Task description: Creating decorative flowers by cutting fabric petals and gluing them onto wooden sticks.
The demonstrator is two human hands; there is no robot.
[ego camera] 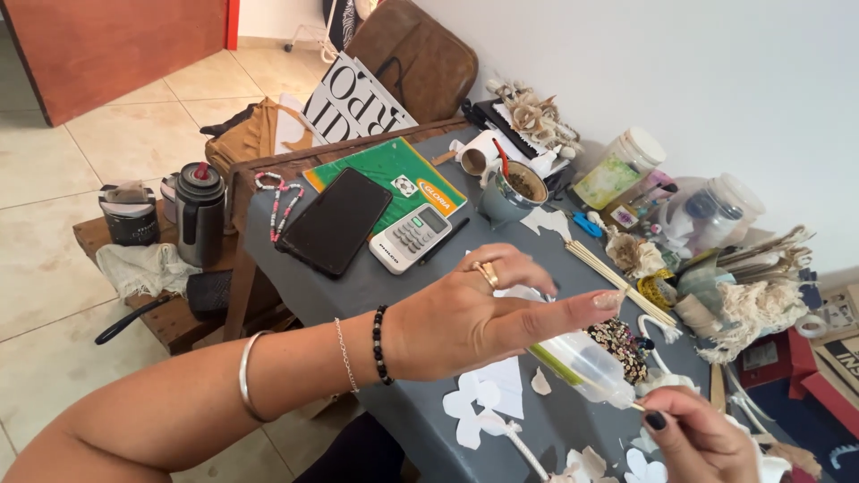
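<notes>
We hold a clear glue bottle [586, 365] in the left hand [465, 317], thumb and lower fingers clenched around its body, the index finger stretched out over it. The bottle lies tilted above the grey table [358, 286], its tip pointing down toward the right hand [702, 443]. The right hand sits at the lower edge of the view; its grip pinches a thin stick [637, 405] just beside the bottle tip. White paper cutouts [479, 398] lie on the table under the bottle. Farther back we see a black phone [334, 220], a white remote [411, 237] touching a green notebook [394, 174], and a bundle of wooden sticks [617, 282] near the left fingertips.
</notes>
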